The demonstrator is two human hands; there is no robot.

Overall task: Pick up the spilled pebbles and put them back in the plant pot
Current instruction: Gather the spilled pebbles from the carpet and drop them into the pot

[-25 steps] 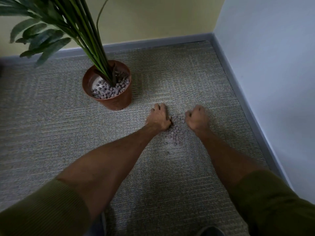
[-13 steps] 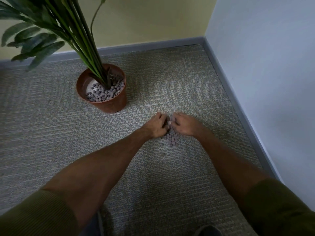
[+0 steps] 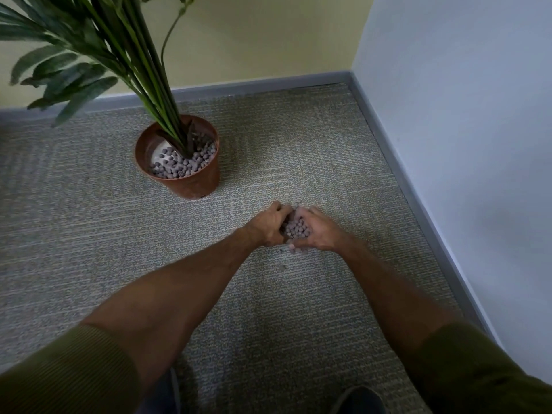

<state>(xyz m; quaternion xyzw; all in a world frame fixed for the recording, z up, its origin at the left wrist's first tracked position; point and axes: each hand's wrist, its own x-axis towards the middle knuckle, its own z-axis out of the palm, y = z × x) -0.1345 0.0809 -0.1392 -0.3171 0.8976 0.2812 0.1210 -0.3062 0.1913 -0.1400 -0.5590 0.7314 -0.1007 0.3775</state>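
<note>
Head view: left grip and right grip are cupping pebbles.
Fingers curling round the heap, plant pot near.

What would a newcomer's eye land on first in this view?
First, the left hand and right hand, cupped together low on the grey ribbed carpet with their grip round a heap of small grey-brown round pebbles. Next, the terracotta-brown round plant pot beyond and left of the hands, part-filled with the same pebbles around green palm stems.
</note>
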